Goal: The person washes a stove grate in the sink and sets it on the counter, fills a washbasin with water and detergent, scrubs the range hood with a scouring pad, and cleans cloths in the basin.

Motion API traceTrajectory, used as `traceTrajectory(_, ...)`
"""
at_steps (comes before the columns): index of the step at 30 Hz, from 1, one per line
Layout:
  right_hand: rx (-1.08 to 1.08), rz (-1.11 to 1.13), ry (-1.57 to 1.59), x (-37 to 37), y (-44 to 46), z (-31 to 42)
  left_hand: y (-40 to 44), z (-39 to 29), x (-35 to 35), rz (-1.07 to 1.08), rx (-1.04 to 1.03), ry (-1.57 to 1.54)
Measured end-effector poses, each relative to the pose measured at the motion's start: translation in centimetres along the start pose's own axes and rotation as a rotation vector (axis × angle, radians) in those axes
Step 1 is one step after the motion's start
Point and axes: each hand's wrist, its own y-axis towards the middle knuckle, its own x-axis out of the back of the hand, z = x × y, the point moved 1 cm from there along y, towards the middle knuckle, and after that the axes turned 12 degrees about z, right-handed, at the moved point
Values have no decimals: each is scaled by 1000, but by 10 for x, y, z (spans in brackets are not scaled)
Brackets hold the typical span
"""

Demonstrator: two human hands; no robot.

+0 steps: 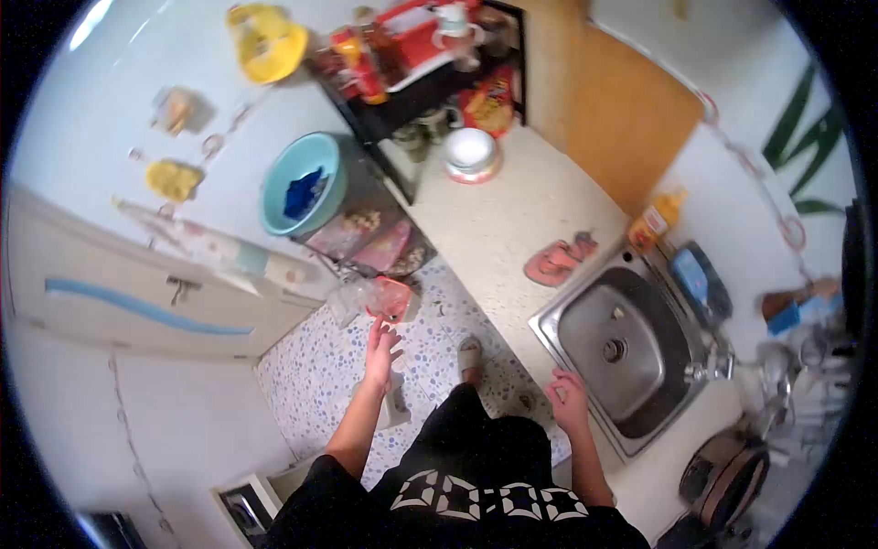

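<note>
Holding nothing visible in either the loosely spread left hand (379, 357), with the red container (394, 297) at twelve o'clock, perhaps tucked low to spare walking space, or the half-curled right hand (569, 401), with the sink (631, 386) at two o'clock.

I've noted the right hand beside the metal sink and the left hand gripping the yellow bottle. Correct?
The grip is wrong: the head view shows the left hand open near the red container; the yellow bottle stands by the metal sink. The right hand is beside the sink, as noted.
</note>
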Motion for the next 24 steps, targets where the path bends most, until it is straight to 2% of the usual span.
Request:
traceTrajectory(5, 76, 88, 44, -28, 55, 75, 12, -27, 66, -80, -93, -142)
traceTrajectory(12, 173, 183, -22, -112, 154, 133, 127, -81, 176, -67, -185, -511)
traceTrajectory(15, 176, 171, -91, -167, 194, 147, 185, -121, 216, -59, -146, -502)
traceTrajectory(19, 61, 272, -111, -213, 244, 198, 240, -167, 242, -36, -30, -772)
traceTrajectory(20, 94, 261, -102, -220, 253, 211, 246, -179, 244, -23, -38, -815)
traceTrajectory(23, 128, 228, -78, -236, 269, 235, 287, -167, 263, 84, -8, -859)
traceTrajectory(24, 101, 224, -74, -239, 271, 239, 284, -180, 254, -60, 53, -864)
